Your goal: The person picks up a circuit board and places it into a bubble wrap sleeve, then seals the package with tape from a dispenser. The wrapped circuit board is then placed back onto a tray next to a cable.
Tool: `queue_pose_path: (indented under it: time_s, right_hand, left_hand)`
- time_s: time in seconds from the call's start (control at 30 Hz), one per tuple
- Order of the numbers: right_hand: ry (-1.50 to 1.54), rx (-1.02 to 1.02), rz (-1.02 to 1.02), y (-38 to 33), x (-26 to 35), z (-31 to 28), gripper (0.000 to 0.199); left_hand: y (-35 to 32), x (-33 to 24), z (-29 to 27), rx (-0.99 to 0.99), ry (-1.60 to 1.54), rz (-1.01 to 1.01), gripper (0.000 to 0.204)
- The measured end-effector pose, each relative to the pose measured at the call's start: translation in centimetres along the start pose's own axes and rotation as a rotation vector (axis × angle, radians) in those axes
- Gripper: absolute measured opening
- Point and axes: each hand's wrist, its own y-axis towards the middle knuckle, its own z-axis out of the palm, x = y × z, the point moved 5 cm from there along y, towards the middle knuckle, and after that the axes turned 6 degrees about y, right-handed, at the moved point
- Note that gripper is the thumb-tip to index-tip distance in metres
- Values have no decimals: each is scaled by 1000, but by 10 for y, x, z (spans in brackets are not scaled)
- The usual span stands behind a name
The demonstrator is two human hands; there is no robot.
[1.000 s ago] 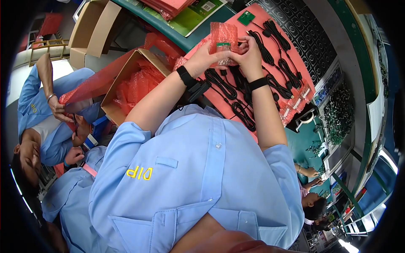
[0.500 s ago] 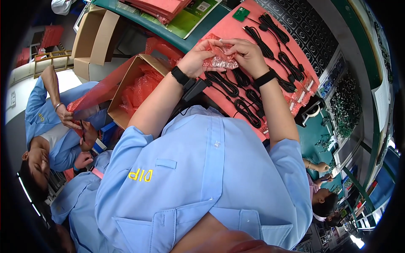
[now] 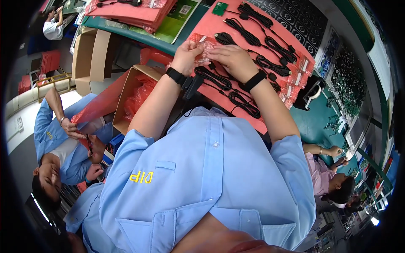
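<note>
A clear reddish bubble-wrap bag [image 3: 205,51] is between my hands, above the near left part of a pink foam sheet [image 3: 202,28]. My left hand [image 3: 187,55] is closed on the bag's left side, with the thumb on top. From the right, my right hand [image 3: 233,60] lies over the bag, its fingers close together and pressed on it; the fingertips are partly hidden. Whether the bag holds anything cannot be made out. Coiled black cables [image 3: 244,31] lie in rows on the sheet around my right hand, along with a small green circuit board [image 3: 219,8].
An open carton [image 3: 123,110] of red bubble wrap stands left of my arm, another carton [image 3: 91,52] beyond it. Stacked pink sheets [image 3: 147,17] lie at the far left. Flat bubble bags [image 3: 291,90] line the sheet's right edge. Co-workers' hands [image 3: 74,128] hold red wrap and scissors.
My hands and the bag have shifted left. My right hand has gone from pinching the bag's top edge to lying over it; my left fingers have curled tighter on its side.
</note>
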Motion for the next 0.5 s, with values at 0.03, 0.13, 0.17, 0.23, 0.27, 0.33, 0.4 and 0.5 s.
queue_pose_path:
  time_s: [0.03,0.13,0.17,0.23,0.27,0.33,0.4,0.5]
  right_hand:
    - [39,21,63,-7,10,-9,22]
    - [75,57,241,-59,25,-59,20]
    - [147,-191,463,-87,18,-90,17]
    - [337,-758,865,-162,-6,-140,14]
    - [458,-1078,1041,-216,-23,-154,15]
    - [56,-1221,1173,-325,-58,-177,27]
    - [-83,-1008,1381,-402,-90,-172,34]
    - [49,-761,1629,-435,-124,-152,44]
  left_hand:
    - [9,1,-4,-62,108,80,17]
    - [7,-13,-6,-101,151,205,25]
    - [3,-21,-2,-113,163,208,32]
    - [-5,-31,6,-129,160,286,42]
    - [-3,-27,3,-103,155,282,42]
    - [10,-18,-4,-147,245,218,37]
    - [17,-18,3,-100,223,198,37]
    - [22,-12,7,-72,180,161,37]
